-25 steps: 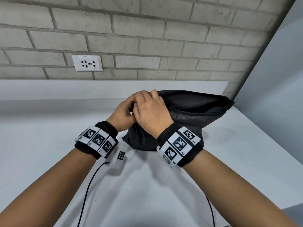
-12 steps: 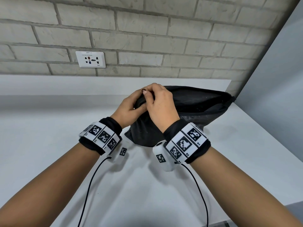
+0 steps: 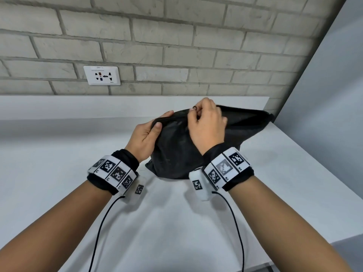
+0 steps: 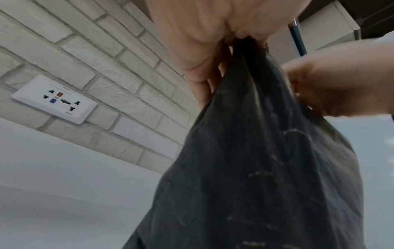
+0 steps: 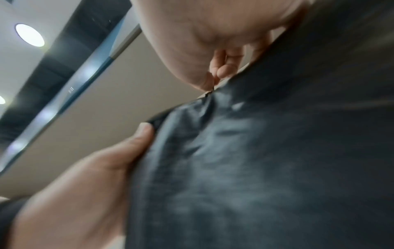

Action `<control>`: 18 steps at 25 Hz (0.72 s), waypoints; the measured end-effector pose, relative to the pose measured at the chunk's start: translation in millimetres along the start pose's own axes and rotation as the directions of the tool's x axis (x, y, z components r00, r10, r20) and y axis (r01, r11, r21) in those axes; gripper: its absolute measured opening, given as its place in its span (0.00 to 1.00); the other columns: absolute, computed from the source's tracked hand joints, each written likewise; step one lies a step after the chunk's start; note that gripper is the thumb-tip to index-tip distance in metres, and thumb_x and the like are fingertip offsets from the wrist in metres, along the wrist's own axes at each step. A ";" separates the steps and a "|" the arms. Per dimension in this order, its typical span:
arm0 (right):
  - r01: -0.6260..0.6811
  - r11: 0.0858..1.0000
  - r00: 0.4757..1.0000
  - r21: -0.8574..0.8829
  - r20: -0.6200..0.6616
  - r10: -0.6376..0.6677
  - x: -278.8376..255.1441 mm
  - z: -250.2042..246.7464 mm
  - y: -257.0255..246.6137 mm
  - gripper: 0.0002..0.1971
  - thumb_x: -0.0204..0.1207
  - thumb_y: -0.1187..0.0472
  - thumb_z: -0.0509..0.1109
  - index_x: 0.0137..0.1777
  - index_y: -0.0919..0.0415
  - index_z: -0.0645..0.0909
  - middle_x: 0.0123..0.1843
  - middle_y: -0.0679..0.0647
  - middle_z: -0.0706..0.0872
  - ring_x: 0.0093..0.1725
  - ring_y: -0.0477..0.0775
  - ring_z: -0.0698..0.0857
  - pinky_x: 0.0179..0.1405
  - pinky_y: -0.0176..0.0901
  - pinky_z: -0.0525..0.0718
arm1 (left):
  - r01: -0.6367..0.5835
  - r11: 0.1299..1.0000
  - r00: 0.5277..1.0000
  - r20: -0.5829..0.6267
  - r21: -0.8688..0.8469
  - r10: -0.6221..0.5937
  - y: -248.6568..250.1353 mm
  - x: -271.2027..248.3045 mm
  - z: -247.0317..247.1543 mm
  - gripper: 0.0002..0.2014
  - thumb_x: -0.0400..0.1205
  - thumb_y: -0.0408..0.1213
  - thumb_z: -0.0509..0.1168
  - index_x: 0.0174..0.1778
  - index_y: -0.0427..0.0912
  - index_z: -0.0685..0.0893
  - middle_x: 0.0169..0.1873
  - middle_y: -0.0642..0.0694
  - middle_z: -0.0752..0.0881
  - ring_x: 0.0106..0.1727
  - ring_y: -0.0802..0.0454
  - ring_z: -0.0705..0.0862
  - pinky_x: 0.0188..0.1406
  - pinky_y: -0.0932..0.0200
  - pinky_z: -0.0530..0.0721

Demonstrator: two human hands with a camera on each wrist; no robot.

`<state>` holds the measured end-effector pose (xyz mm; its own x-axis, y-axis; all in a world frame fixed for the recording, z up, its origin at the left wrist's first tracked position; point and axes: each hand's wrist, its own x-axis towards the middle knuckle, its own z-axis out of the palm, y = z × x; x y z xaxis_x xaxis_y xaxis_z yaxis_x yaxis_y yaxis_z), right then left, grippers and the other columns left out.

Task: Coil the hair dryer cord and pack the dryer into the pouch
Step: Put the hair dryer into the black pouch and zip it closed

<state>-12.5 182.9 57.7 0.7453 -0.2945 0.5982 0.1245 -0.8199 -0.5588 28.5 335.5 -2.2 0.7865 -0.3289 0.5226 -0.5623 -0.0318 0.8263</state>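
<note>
Half a second ago the two hands were bunched together at the left end of the pouch's top edge; now the right hand (image 3: 208,124) has travelled rightward along that edge while the left hand (image 3: 146,135) has stayed back at the corner, so a closed stretch of seam shows between them.

The white matte countertop (image 3: 275,183) carries everything, running back to a pale brick wall (image 3: 176,36) with a white multi-socket outlet plate (image 3: 101,75). On the counter stands the black soft fabric zip pouch (image 3: 176,154), bulging and propped upright, its far end still gaping near the right wall. No hair dryer or cord is visible outside it, so I judge the dryer is already inside, hidden by the cloth.

The left hand is clenched on the pouch's left corner, thumb on the near face and fingers behind, holding the fabric taut. The right hand pinches a small dark zipper pull (image 3: 193,108) between thumb and fingertip; the right wrist view shows that pinch meeting the seam, though blurred.

The step in hand looks like zipping the pouch shut, roughly a third done. The next move calls for drawing the pull on toward the far right end, with the left hand keeping tension so the fabric does not bunch or catch.
</note>
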 end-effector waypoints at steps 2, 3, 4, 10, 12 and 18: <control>-0.072 0.983 0.996 -0.167 -0.071 0.061 10.9 -11.3 28.1 0.08 0.76 0.59 0.58 0.48 0.61 0.75 0.53 0.60 0.82 0.56 0.62 0.76 0.56 0.56 0.68 | 0.045 0.998 0.999 -0.015 -0.035 -0.045 0.6 -0.7 -3.2 0.17 0.83 0.41 0.50 0.68 0.52 0.72 0.55 0.78 0.82 0.62 0.77 0.78 0.66 0.76 0.71; -0.105 0.968 0.990 -0.229 -0.112 0.081 18.0 -19.1 43.2 0.10 0.76 0.59 0.58 0.51 0.62 0.75 0.55 0.61 0.81 0.58 0.63 0.75 0.58 0.57 0.67 | 0.054 0.998 0.998 -0.018 -0.044 -0.055 1.3 -0.5 -4.9 0.17 0.83 0.42 0.50 0.67 0.53 0.73 0.53 0.80 0.82 0.61 0.77 0.78 0.65 0.75 0.72; -0.131 0.946 0.986 -0.298 -0.139 0.093 25.2 -28.0 58.8 0.11 0.76 0.59 0.57 0.53 0.64 0.75 0.57 0.63 0.81 0.60 0.64 0.74 0.59 0.58 0.67 | 0.061 0.997 0.998 -0.019 -0.057 -0.062 2.0 -0.1 -6.4 0.17 0.83 0.43 0.50 0.66 0.53 0.73 0.52 0.80 0.82 0.61 0.77 0.79 0.64 0.75 0.72; -0.258 0.842 0.946 -0.473 -0.299 0.122 59.2 -85.7 125.2 0.13 0.76 0.60 0.56 0.54 0.68 0.74 0.57 0.68 0.79 0.59 0.69 0.74 0.58 0.59 0.68 | 0.122 0.979 0.991 -0.024 -0.166 -0.128 -1.0 0.9 -9.4 0.16 0.82 0.51 0.52 0.55 0.53 0.83 0.46 0.70 0.88 0.55 0.71 0.84 0.60 0.68 0.78; -0.216 0.931 0.942 -0.295 -0.315 0.118 59.2 -86.6 131.7 0.14 0.76 0.57 0.59 0.55 0.66 0.74 0.56 0.64 0.80 0.60 0.67 0.75 0.57 0.53 0.71 | 0.200 0.956 0.973 -0.069 -0.215 -0.219 -2.1 2.4 -5.2 0.16 0.85 0.48 0.50 0.49 0.50 0.83 0.39 0.66 0.90 0.46 0.70 0.86 0.55 0.64 0.80; -0.535 0.738 0.840 0.411 0.348 0.416 13.9 -53.9 172.1 0.45 0.66 0.54 0.73 0.78 0.58 0.51 0.70 0.54 0.71 0.70 0.51 0.71 0.66 0.43 0.69 | 0.304 0.927 0.939 -0.095 -0.222 -0.330 5.5 0.9 -2.2 0.23 0.88 0.44 0.42 0.44 0.48 0.83 0.31 0.64 0.90 0.38 0.71 0.85 0.49 0.65 0.81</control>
<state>-16.1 11.2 0.8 0.9057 -0.4181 0.0705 -0.0379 -0.2454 -0.9687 26.6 337.1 3.2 0.9487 -0.2085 0.2377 -0.2256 0.0805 0.9709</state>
